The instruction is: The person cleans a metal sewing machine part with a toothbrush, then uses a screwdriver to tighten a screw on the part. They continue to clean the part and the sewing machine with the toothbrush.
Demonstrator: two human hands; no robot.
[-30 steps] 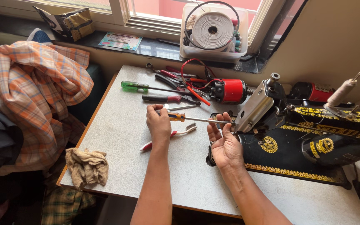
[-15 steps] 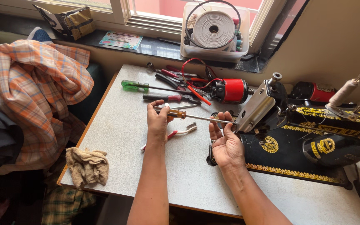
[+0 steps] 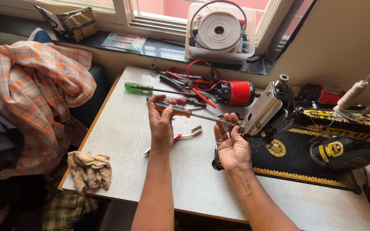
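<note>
My left hand grips the orange handle of a long screwdriver held level above the table. Its shaft runs right to the metal face plate of a black sewing machine that lies tipped on its side. My right hand is under the shaft's tip, fingers curled up around it beside the face plate. A red and white toothbrush lies on the table just below my left hand.
Behind the hands lie a green-handled screwdriver, pliers and a red motor with wires. A tan rag sits at the table's front left corner. Checked clothes pile at left. A tub with a white roll stands on the windowsill.
My left hand has lifted the screwdriver slightly and moved it away from me; the right hand stays at the tip by the face plate.
</note>
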